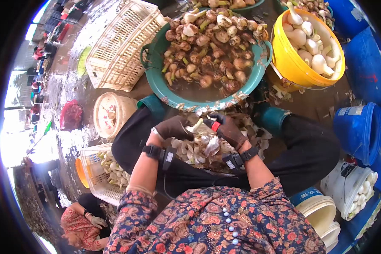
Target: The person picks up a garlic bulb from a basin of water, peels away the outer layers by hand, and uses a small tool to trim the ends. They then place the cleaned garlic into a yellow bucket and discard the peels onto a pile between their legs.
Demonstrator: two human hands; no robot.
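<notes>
My left hand, in a dark glove, is closed around a garlic bulb with a pale stem. Close beside it, my gloved right hand grips a small black-and-red tool whose working end I cannot make out. Beneath both hands, a heap of garlic skins lies between my legs. Just beyond them stands a green tub of brownish water, piled with unpeeled garlic bulbs.
A yellow bucket of peeled garlic is at the right of the tub. White crates and a whitish bucket stand left. Blue and white buckets line the right. Another person sits at lower left.
</notes>
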